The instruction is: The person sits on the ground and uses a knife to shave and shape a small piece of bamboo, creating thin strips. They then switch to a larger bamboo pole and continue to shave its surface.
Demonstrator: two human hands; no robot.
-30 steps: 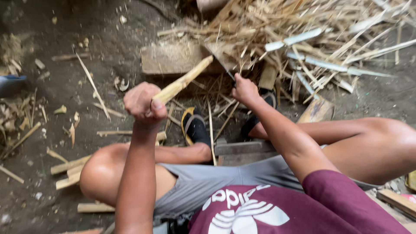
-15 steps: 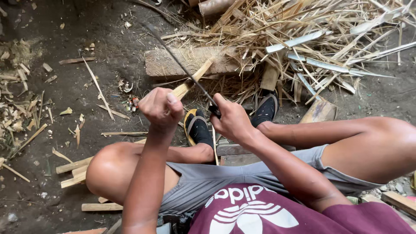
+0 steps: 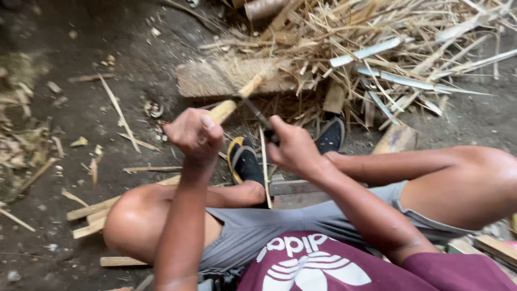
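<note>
Centrally, a pale bamboo stick [image 3: 237, 99] angles up over the wooden block [image 3: 215, 81], the left hand [image 3: 195, 133] with fingers clenched around its lower end. The right hand [image 3: 293, 148] grips a dark knife [image 3: 258, 116] against it, above black sandals [image 3: 245, 161].

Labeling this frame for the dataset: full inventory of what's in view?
bamboo stick: one, pale yellow, gripped in left hand, tip toward the wooden block
knife: one, dark blade, in right hand, against the stick
wooden block: one, brown, on ground ahead
bamboo strip pile: many, straw and grey-white, upper right
wood offcuts: several, tan, by left knee
sandals: two, black, one with yellow edge, on feet
dirt ground: dark, littered with chips
left hand: closed on stick
right hand: closed on knife
</note>
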